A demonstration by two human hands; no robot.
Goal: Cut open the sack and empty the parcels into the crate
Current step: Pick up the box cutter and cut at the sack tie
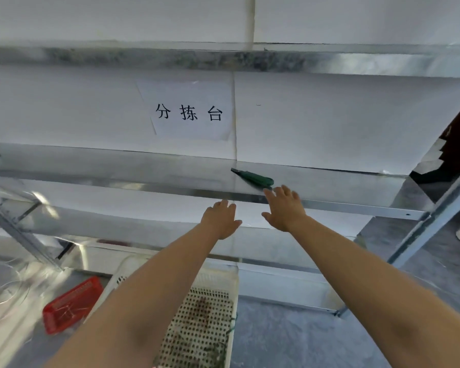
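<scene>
1. Both arms are bare and stretched forward; left forearm (144, 296) and right forearm (369, 274) converge toward mid-view.
2. Left hand (219, 219): back of the hand up, fingers (225, 204) straight and close together, thumb sticking out to the right.
3. Right hand (284, 208): back of the hand up, fingers straight and slightly spread, thumb sticking out to the left.
4. Right hand sits a bit further forward than left.
5. Hands are side by side, near each other and not touching, thumbs pointing at each other.
</scene>
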